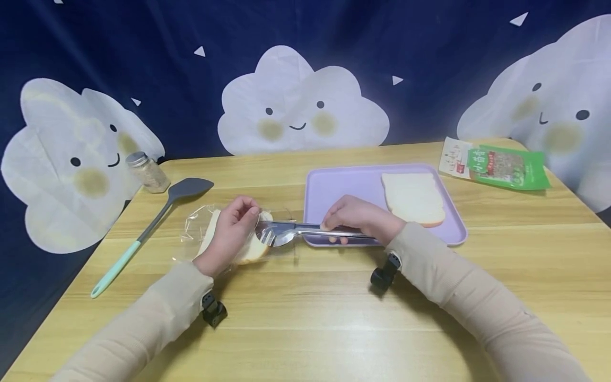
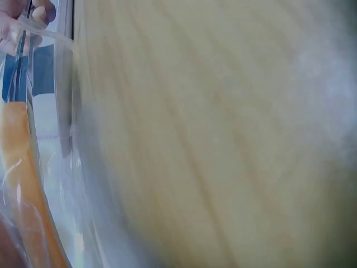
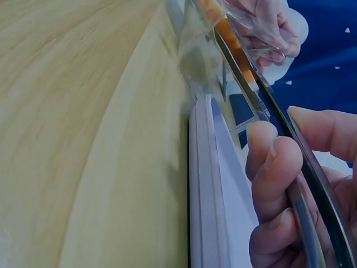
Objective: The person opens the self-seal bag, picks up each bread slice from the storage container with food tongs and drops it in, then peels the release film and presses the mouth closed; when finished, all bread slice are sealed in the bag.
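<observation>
My right hand [image 1: 355,215] grips metal food tongs [image 1: 312,229], thumb on one arm and fingers curled against the other. The tips of the tongs reach left to a slice of bread [image 1: 255,252] inside a clear plastic bag [image 1: 191,225]. In the right wrist view, the tong arms [image 3: 265,92] lie along both sides of the orange crust [image 3: 212,11]. My left hand [image 1: 231,228] pinches the bag near its mouth, partly hiding the bread. Beneath my right hand is a lilac tray [image 1: 341,188], with another bread slice [image 1: 412,196] lying flat at its right side.
A grey spatula [image 1: 188,188] with a mint handle lies on the left of the wooden table [image 1: 315,318]. Behind it sits a jar [image 1: 149,172] with a grey lid. A green and white packet [image 1: 496,163] lies at the back right. Dark blue cloth [image 1: 176,95] hangs behind the table.
</observation>
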Demonstrator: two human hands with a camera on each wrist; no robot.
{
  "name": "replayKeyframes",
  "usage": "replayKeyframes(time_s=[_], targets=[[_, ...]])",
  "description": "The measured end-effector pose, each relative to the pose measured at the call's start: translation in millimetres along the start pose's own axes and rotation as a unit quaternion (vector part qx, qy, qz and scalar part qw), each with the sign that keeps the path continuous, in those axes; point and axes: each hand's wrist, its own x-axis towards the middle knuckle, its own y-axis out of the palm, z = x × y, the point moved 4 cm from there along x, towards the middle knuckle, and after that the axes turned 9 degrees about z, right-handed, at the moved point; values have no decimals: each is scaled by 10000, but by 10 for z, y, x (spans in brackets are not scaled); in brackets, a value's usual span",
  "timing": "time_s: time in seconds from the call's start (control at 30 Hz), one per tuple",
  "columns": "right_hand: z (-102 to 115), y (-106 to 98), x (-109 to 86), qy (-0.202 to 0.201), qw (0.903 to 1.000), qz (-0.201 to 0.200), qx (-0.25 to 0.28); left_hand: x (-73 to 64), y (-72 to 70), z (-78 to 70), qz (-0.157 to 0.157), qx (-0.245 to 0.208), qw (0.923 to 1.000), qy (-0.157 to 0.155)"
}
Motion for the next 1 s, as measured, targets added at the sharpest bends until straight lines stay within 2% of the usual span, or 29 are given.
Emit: replayKeyframes(time_s=[0.17, 0.43, 0.63, 0.77, 0.83, 1.0], targets=[[-26, 1, 4, 59, 9998, 25, 168, -11, -10, 12, 160, -57, 9998, -104], [-99, -28, 19, 100, 9997, -49, 219, -44, -146, 23, 116, 517, 9977, -418], [-105, -36, 24, 145, 9995, -11, 274, -46, -302, 77, 608, 1009, 9917, -513], [-94, -41, 18, 160, 9995, -3, 287, -54, -474, 149, 858, 1430, 9850, -442], [-96, -48, 17, 170, 9994, -6, 307, -52, -533, 179, 974, 1620, 9815, -309], [-121, -59, 27, 154, 9989, 40, 438, -37, -575, 228, 1378, 1810, 9731, -353]])
